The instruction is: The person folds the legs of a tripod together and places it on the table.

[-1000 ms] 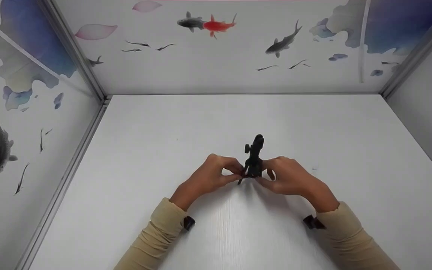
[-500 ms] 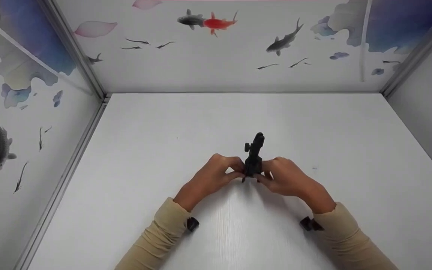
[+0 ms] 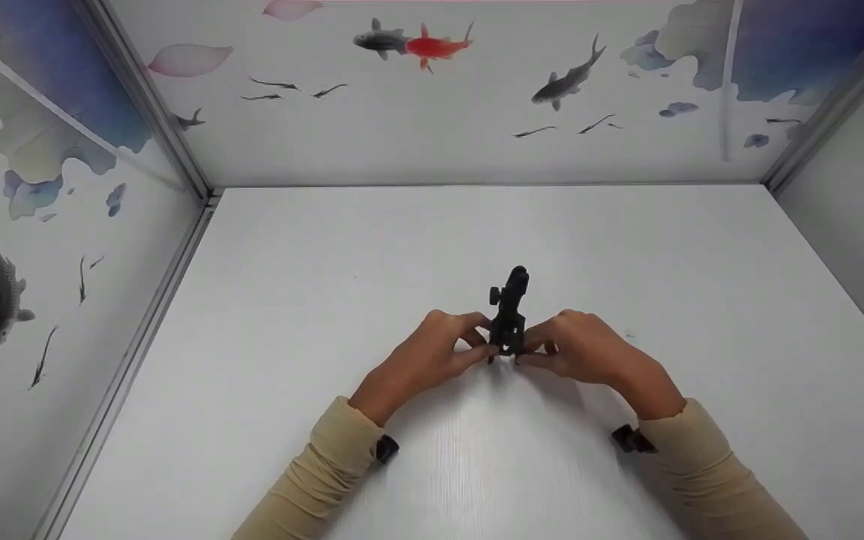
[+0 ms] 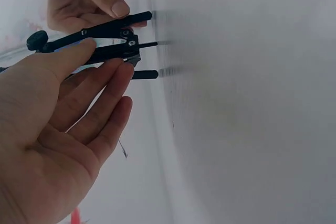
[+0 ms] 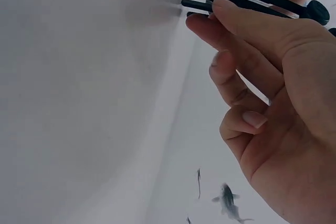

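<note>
A small black tripod stands upright between both hands in the head view, with a round knob on its side near the top. Its legs point down at the white table, their tips at or just above the surface; which, I cannot tell. On its left side, my left hand pinches the lower part between thumb and fingers. From the other side my right hand holds a leg low down, between thumb and index finger. In the right wrist view, the remaining right fingers are loosely bent. Fingers hide parts of the legs.
The white table spreads around the hands. Printed panels with fish and leaves form a back wall and side walls, joined by grey metal corner strips. Small dark devices sit at both wrists.
The left hand has shifted slightly right, and the tripod leg at its fingers, splayed outward earlier, is now closer in. The right thumb has moved from the tripod's front to its right side.
</note>
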`<state>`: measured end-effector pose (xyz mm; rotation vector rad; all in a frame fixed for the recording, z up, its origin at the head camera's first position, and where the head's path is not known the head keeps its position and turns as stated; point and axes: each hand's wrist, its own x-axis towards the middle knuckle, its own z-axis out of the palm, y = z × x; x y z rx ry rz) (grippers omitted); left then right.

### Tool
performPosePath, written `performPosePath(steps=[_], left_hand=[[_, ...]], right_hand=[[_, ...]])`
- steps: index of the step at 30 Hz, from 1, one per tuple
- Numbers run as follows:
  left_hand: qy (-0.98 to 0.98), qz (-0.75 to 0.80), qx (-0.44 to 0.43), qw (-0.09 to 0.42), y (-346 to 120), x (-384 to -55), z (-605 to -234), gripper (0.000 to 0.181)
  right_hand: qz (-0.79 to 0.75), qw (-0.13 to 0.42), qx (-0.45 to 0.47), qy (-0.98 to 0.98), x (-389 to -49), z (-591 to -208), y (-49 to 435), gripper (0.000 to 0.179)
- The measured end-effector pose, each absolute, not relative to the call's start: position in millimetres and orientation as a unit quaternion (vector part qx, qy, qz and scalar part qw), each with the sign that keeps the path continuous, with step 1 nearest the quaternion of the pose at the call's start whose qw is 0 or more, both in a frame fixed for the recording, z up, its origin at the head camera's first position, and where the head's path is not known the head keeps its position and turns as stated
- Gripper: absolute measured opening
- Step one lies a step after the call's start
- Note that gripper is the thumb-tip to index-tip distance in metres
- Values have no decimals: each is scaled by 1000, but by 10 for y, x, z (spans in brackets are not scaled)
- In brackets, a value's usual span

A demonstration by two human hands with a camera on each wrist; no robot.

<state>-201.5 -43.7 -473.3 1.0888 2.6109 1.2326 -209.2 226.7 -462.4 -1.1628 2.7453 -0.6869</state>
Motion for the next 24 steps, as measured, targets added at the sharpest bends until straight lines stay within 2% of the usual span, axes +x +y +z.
performPosePath(steps=[6,12,18,24], left_hand=[[851,378,364,4,-398,-1994,-4733,15],[849,379,367,17,-377,-1972,-4732,15],[855,365,368,18,-366,-1950,-4704,13],[856,359,371,20,-353,-1938,-4704,17]], right_hand=[[-196,-10,-382,903,-2091,-4660,2231,16],[-175,-24,-383,907,-2072,-4659,2205,12],[-129,-56,-354,925,-2079,-4651,2198,21],[-139,-44,-348,926,-2072,-4659,2195,24]])
